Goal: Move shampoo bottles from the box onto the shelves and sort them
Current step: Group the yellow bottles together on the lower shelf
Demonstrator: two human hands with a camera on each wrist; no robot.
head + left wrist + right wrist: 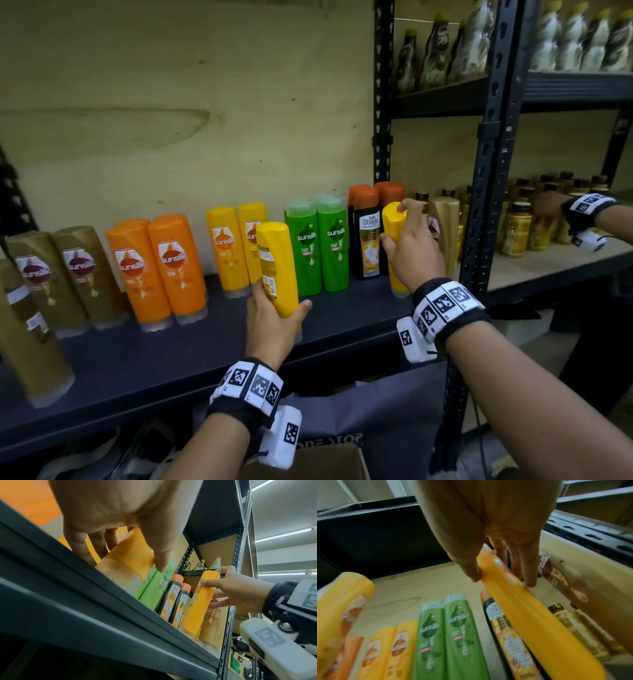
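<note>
Dark shelf (pixel 154 359) already carrying colour-sorted Sunsilk pairs. Left hand (pixel 270 325) gripping yellow Sunsilk bottle (pixel 277 267) at 6 o'clock; right hand (pixel 411 253) gripping second yellow bottle (pixel 394 240) at 3 o'clock. Both awaiting placing beside yellow pair (pixel 236 246).

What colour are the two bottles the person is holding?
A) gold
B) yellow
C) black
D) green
B: the left hand grips one yellow bottle and the right hand grips another yellow bottle, while the green bottles stand on the shelf between them.
</note>
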